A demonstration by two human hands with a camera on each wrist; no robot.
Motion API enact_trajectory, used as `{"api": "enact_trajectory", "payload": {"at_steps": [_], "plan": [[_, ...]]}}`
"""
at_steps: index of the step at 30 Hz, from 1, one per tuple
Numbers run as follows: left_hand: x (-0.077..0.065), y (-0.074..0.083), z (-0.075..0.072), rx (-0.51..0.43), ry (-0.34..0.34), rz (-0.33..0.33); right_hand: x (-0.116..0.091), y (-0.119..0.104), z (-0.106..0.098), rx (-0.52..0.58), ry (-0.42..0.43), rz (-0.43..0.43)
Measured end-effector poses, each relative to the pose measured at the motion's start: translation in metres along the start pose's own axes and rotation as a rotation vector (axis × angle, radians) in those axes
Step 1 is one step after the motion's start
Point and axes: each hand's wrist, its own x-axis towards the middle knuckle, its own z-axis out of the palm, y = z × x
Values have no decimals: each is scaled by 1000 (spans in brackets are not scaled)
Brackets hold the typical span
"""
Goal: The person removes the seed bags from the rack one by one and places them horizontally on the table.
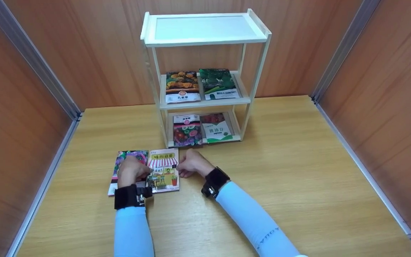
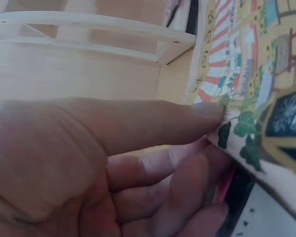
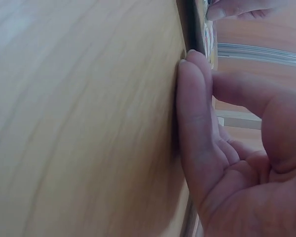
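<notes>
1. The striped-roof packet (image 1: 164,180) is a bit below and left of the frame's middle, in front of the shelf (image 1: 205,105).
2. The left hand (image 1: 130,172) pinches its left edge, thumb on top and fingers tucked below.
3. The right hand (image 1: 193,164) has its thumb and fingertips close together at the right edge; they seem to pinch it. A hand at each side may stop it tipping.
4. The flower packet (image 1: 114,182) lies on the table (image 1: 298,160), farther left, partly hidden by the left hand.
5. At the top middle, the shelf holds four packets in side-by-side pairs, faces up, perhaps so each picture shows.
</notes>
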Motion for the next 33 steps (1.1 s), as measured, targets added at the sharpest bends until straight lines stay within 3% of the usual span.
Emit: {"api": "enact_trajectory", "payload": {"at_steps": [11, 20, 28, 33], "plan": [[-4, -1, -2, 41, 22, 2, 1, -6, 5, -67, 18, 25], [-8, 1, -7, 18, 113, 54, 0, -5, 6, -63, 23, 29], [-17, 15, -11, -7, 53, 33, 0, -3, 3, -53, 8, -6], [-24, 23, -14, 1, 76, 79, -5, -1, -2, -17, -29, -28]]}}
